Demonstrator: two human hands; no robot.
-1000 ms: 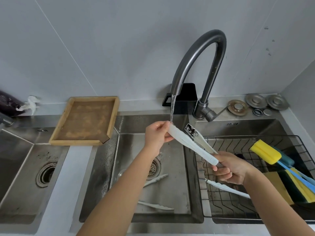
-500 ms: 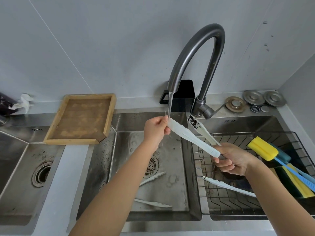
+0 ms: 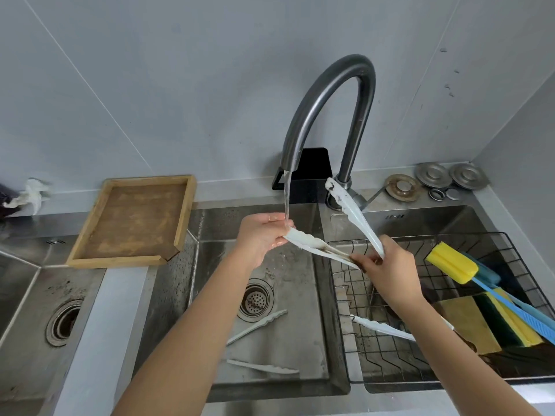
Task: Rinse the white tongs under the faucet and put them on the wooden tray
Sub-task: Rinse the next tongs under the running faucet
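Note:
White tongs [image 3: 312, 244] with dark stains are spread open over the middle sink. My left hand [image 3: 264, 238] pinches the tip of the lower arm, right under the water stream from the dark grey faucet [image 3: 327, 94]. My right hand [image 3: 387, 265] grips the tongs at their hinge end, over the wire rack. The upper arm [image 3: 350, 208] points up toward the faucet base, its tip dirty. The wooden tray [image 3: 132, 220] lies empty on the counter ledge to the left.
A second pair of white tongs [image 3: 258, 343] lies in the middle sink basin near the drain [image 3: 256, 300]. Another white tong [image 3: 384, 327] rests on the wire rack [image 3: 450, 295] in the right sink, beside a yellow sponge brush [image 3: 453, 267] and sponges. Metal sink strainers [image 3: 435, 181] sit at the back right.
The tongs have spread wider: the upper arm swung up toward the faucet base. My right hand turned and shifted slightly up; my left hand stays at the lower tip under the water.

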